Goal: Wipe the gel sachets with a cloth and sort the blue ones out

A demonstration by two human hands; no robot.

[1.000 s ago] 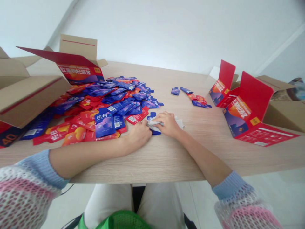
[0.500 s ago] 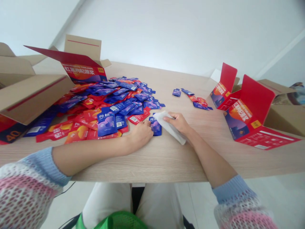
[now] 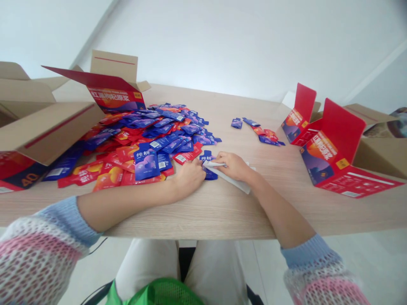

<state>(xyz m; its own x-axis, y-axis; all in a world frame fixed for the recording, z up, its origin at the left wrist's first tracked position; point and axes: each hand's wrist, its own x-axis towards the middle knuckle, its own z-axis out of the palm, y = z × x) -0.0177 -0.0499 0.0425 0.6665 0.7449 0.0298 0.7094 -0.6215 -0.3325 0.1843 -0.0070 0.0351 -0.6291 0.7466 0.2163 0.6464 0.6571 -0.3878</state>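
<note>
One blue pouch (image 3: 206, 157) was laid flat on the wooden table (image 3: 203, 220), between the two hands. Its left edge was touched by the left hand (image 3: 190, 178), with the fingers bent. Whether the pouch was pinched there or only pressed down could not be told. A white cloth (image 3: 235, 182) was pinched between the thumb and fingers of the right hand (image 3: 234, 166), and the middle of the pouch was covered by its tip. The rest of the cloth was spread under that hand.

The space on the left was filled by a big pile of red and blue pouches (image 3: 146, 163), and its near edge was partly hidden by the left arm. The far side of the pile was bordered by an open red box (image 3: 117, 99). Some pouches were hidden by a bigger open box (image 3: 60, 131), marked 40, at the near left.

Past the right hand, a few pouches (image 3: 270, 135) were bunched together, with a lone blue pouch (image 3: 236, 123) set just beside them. Farther right, two open red boxes (image 3: 327, 163) were lined up. Something green (image 3: 174, 292) with a net side was seen at the lap.
</note>
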